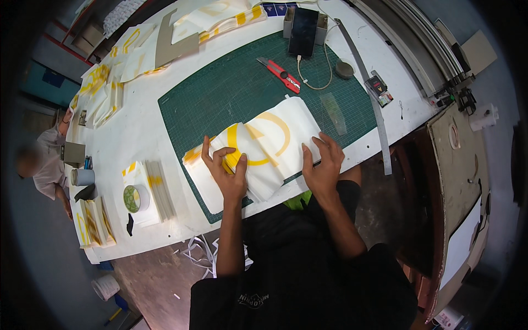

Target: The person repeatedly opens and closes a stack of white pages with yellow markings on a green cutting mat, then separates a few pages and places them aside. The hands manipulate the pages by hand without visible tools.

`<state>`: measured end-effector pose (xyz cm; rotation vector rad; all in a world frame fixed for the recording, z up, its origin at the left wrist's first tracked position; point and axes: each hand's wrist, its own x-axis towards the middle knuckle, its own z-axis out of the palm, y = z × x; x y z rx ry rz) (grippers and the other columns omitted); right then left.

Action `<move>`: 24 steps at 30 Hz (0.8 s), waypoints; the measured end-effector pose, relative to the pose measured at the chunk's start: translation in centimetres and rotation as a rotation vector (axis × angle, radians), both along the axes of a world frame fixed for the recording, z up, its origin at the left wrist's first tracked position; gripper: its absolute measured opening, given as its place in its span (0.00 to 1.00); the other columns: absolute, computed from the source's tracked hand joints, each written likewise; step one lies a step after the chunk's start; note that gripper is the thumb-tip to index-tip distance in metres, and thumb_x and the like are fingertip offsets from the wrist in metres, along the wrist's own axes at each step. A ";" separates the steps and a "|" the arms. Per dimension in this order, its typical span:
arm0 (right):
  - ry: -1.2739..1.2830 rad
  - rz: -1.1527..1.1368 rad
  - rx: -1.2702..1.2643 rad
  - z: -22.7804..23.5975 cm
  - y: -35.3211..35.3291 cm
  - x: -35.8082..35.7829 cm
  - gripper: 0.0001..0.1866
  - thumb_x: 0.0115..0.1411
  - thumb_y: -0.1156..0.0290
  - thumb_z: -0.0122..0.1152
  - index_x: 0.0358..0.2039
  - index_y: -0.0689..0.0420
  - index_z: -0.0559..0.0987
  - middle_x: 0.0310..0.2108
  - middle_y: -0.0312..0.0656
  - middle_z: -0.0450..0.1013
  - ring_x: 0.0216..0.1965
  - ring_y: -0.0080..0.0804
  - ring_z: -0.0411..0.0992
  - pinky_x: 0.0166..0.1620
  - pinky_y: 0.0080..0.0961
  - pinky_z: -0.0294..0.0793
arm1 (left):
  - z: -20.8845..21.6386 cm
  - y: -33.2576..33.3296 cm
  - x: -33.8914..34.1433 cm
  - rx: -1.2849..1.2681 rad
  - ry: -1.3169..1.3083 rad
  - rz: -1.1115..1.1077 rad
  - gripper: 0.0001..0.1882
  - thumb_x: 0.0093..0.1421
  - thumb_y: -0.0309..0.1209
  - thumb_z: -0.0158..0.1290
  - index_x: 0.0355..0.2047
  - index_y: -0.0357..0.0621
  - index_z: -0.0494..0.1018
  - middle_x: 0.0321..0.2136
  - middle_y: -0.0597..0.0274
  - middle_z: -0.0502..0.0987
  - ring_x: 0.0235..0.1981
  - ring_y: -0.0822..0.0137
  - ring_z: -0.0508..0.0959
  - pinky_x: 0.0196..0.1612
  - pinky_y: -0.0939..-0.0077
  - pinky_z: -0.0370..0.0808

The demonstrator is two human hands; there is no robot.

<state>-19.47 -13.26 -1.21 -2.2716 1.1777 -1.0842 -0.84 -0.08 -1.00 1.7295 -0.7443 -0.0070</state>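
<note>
Long white printed sheets [297, 113] with yellow rings and bands lie in a loose, partly folded pile before me, on the near part of the green cutting mat [201, 91]. My left hand [228, 173] bends its fingers and thumb about a raised fold of the sheets, the index finger sticking up apart. At the pile's right end, my right hand [323, 162] rests with fingers stretched and thumb apart, touching the sheets near their edge. A red utility knife [280, 75] lies on the mat beyond the pile.
A phone [303, 32] with a white cable stands at the back, near a small round tin [345, 69]. A long metal ruler [379, 118] crosses the right side. Printed stacks [159, 190] and a round cup [136, 198] stand left. Another person [49, 159] is at the far left edge.
</note>
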 end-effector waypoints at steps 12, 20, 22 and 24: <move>-0.678 -0.044 0.620 0.2 -3.1 -0.4 0.19 0.57 0.81 0.75 0.47 0.68 0.78 0.34 0.38 0.77 0.34 0.21 0.75 0.37 0.15 0.73 | -0.3 0.1 0.2 -0.013 -0.005 -0.017 0.13 0.55 0.30 0.66 0.38 0.44 0.76 0.72 0.39 0.52 0.74 0.37 0.51 0.72 0.37 0.49; -0.588 -0.066 0.474 -1.3 -3.5 -0.6 0.08 0.62 0.76 0.72 0.38 0.68 0.83 0.28 0.39 0.79 0.29 0.20 0.74 0.34 0.19 0.72 | -0.2 0.0 0.1 -0.010 -0.016 -0.018 0.13 0.55 0.30 0.66 0.39 0.44 0.76 0.72 0.38 0.53 0.74 0.37 0.51 0.72 0.37 0.49; -0.520 -0.073 0.439 -1.1 -3.5 -0.7 0.08 0.64 0.74 0.70 0.36 0.67 0.82 0.27 0.41 0.79 0.28 0.23 0.75 0.33 0.22 0.73 | -0.4 0.1 0.2 -0.005 -0.029 -0.016 0.13 0.55 0.30 0.66 0.39 0.44 0.76 0.72 0.37 0.53 0.74 0.37 0.51 0.72 0.37 0.49; -0.440 -0.079 0.390 -0.5 -3.2 -0.7 0.09 0.67 0.72 0.67 0.35 0.67 0.81 0.26 0.45 0.79 0.26 0.29 0.76 0.32 0.26 0.73 | -0.4 0.1 0.2 -0.020 -0.026 -0.024 0.13 0.55 0.30 0.65 0.39 0.44 0.76 0.72 0.37 0.53 0.74 0.37 0.52 0.72 0.38 0.49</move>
